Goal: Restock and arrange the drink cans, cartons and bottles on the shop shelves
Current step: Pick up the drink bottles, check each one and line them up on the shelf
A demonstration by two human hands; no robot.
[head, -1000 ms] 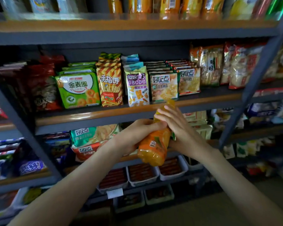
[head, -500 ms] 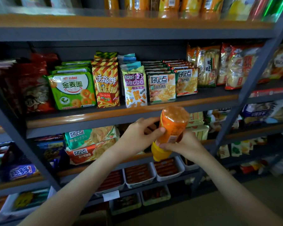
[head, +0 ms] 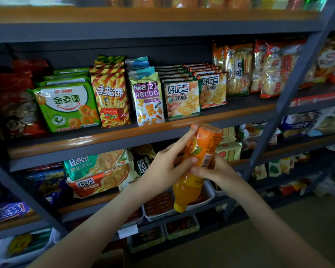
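An orange juice bottle (head: pixel 198 151) with an orange label hangs upside down in front of the snack shelves, its cap end pointing down and its base up. My left hand (head: pixel 166 167) holds it from the left, thumb and fingers pinching the label. My right hand (head: pixel 219 172) grips it from the right and behind, fingers curled round the middle. A row of drink bottles (head: pixel 211 1) stands blurred on the top shelf, at the upper edge of the view.
Snack packets (head: pixel 145 97) fill the middle shelf (head: pixel 124 132). Biscuit packs (head: pixel 99 173) lie on the shelf below, with white trays (head: pixel 209 194) of sausages under the bottle. A grey diagonal shelf post (head: pixel 290 93) crosses on the right. Floor shows at bottom right.
The bottle has been turned over from cap-up to base-up between both hands. The view has shifted slightly downward and to the left.
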